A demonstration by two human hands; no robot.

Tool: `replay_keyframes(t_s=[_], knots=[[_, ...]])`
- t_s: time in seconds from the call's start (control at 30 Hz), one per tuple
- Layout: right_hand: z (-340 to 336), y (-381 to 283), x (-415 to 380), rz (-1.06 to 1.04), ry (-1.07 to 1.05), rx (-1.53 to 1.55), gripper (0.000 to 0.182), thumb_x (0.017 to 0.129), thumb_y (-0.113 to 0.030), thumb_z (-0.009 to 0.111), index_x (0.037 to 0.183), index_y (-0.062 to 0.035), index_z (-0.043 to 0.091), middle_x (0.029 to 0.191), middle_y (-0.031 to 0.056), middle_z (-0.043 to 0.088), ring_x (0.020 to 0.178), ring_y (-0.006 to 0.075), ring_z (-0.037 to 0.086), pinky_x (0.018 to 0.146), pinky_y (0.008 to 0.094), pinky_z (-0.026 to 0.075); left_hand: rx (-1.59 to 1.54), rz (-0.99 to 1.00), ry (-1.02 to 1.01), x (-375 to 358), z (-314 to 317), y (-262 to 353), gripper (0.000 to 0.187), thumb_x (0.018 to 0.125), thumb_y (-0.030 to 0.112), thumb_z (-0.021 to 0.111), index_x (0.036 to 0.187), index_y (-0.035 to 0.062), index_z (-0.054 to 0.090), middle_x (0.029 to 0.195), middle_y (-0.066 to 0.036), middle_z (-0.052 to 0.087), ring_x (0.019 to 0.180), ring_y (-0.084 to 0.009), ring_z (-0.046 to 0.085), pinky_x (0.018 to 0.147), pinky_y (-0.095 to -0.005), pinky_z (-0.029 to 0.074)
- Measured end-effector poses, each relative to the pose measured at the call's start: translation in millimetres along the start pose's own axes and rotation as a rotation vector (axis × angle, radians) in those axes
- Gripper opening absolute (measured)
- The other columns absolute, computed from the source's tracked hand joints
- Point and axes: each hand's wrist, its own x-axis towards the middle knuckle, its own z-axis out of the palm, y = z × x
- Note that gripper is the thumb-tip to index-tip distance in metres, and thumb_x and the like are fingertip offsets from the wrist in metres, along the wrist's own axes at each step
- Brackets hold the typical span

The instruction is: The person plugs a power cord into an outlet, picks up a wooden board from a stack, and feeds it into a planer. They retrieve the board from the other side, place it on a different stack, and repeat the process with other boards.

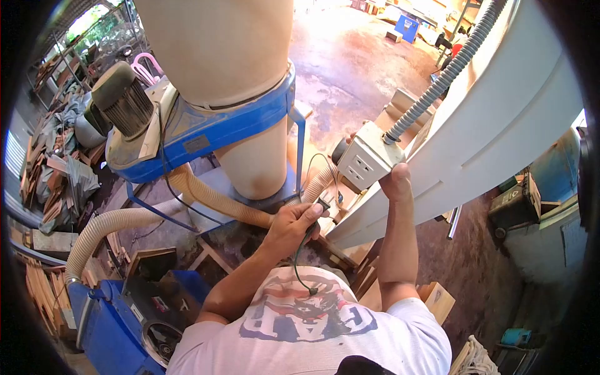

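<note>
My left hand (pixel 292 225) pinches a dark power plug (pixel 323 205) between thumb and fingers. A thin dark cord (pixel 297 255) hangs from it in front of my shirt. My right hand (pixel 397 182) grips the lower right side of a white electrical outlet box (pixel 370 157), with some fingers hidden behind it. Slotted sockets face me on the box, which is tilted. From its top a grey corrugated conduit (pixel 447 72) runs up to the right. The plug is apart from the sockets, a short way to their lower left.
Ahead stands a blue-framed dust collector (pixel 215 134) with a large pale bag (pixel 212 44) and a motor (pixel 125 103). A ribbed hose (pixel 125 219) leads to a blue machine (pixel 112 325) at lower left. A white panel (pixel 475 144) rises at right. Wood scraps (pixel 44 169) are piled left.
</note>
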Motion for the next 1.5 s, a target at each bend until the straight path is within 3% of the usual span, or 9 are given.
replay_keyframes(t_s=[0.27,0.37,0.6,0.87,1.0,1.1,1.23,1.33,1.5], knots=[[-0.7,-32.7,0.8,-0.011,0.001,-0.019,0.117,0.064,-0.075,0.074,0.140,0.0067,0.038,0.136,0.0148,0.050,0.125,0.0239,0.051,0.104,0.0374,0.041,-0.049,-0.037,-0.070,2.9,-3.5,-11.0,0.040,0.102,0.038,0.052,0.101,0.0026,0.071,0.061,0.001,0.057,0.055,-0.0039,0.046,0.051,-0.0203,0.035],[0.0,-38.0,-2.2,-0.030,0.020,-0.070,0.124,0.063,-0.078,0.072,0.145,0.0057,0.032,0.135,0.0237,0.052,0.125,0.0350,0.054,0.105,0.0450,0.045,-0.082,-0.044,-0.066,3.6,-11.6,-16.3,0.039,0.102,0.037,0.052,0.103,0.0025,0.070,0.062,0.001,0.057,0.055,-0.0039,0.047,0.051,-0.0204,0.036],[21.7,-65.6,-9.4,0.009,-0.001,-0.053,0.127,0.058,-0.080,0.073,0.144,0.0051,0.034,0.125,0.0265,0.055,0.119,0.0404,0.056,0.097,0.0483,0.051,-0.254,-0.060,-0.022,7.5,-38.7,-23.4,0.035,0.102,0.032,0.053,0.102,0.0002,0.067,0.062,-0.001,0.055,0.053,-0.0054,0.045,0.048,-0.0211,0.034],[23.7,-72.3,-8.6,0.018,-0.017,0.068,0.124,0.055,-0.072,0.082,0.141,0.0058,0.040,0.118,0.0311,0.056,0.116,0.0428,0.057,0.092,0.0522,0.054,-0.338,-0.117,0.049,17.0,-76.3,-27.5,0.036,0.102,0.033,0.053,0.102,-0.0008,0.066,0.060,-0.001,0.054,0.051,-0.0057,0.042,0.046,-0.0211,0.032],[24.4,-70.8,-5.6,-0.031,-0.066,-0.072,0.124,0.061,-0.084,0.066,0.144,0.0039,0.038,0.116,0.0288,0.058,0.109,0.0419,0.060,0.091,0.0568,0.050,-0.364,-0.081,0.118,25.3,-107.2,-36.6,0.037,0.101,0.034,0.053,0.102,-0.0005,0.065,0.060,-0.001,0.054,0.047,-0.0052,0.041,0.043,-0.0205,0.030],[23.4,-67.2,-5.8,-0.033,-0.008,0.028,0.125,0.056,-0.074,0.079,0.141,0.0077,0.039,0.116,0.0336,0.056,0.114,0.0448,0.058,0.091,0.0541,0.054,-0.429,-0.087,0.191,32.3,-129.8,-43.6,0.036,0.101,0.034,0.054,0.101,-0.0006,0.065,0.060,-0.001,0.054,0.045,-0.0051,0.040,0.041,-0.0200,0.029],[23.7,-65.7,-4.2,-0.056,-0.022,0.003,0.126,0.058,-0.077,0.076,0.142,0.0086,0.037,0.115,0.0334,0.056,0.113,0.0455,0.058,0.091,0.0558,0.053,-0.503,-0.061,0.224,39.0,-151.5,-40.6,0.035,0.100,0.033,0.056,0.099,-0.0016,0.063,0.060,-0.003,0.055,0.043,-0.0055,0.040,0.039,-0.0197,0.029],[21.3,-65.5,-5.1,-0.035,-0.016,-0.090,0.131,0.055,-0.088,0.066,0.144,0.0038,0.039,0.113,0.0289,0.059,0.107,0.0425,0.060,0.091,0.0561,0.050,-0.526,-0.081,0.210,46.0,-164.1,-42.3,0.035,0.100,0.033,0.057,0.098,-0.0021,0.063,0.060,-0.003,0.054,0.042,-0.0058,0.039,0.039,-0.0201,0.029],[20.9,-65.4,-2.2,-0.044,-0.055,0.009,0.130,0.056,-0.081,0.073,0.144,0.0067,0.035,0.115,0.0316,0.057,0.112,0.0441,0.058,0.091,0.0556,0.051,-0.521,-0.129,0.172,56.9,-165.0,-37.1,0.036,0.100,0.033,0.056,0.099,-0.0025,0.062,0.060,-0.003,0.053,0.043,-0.0064,0.039,0.039,-0.0202,0.030]])
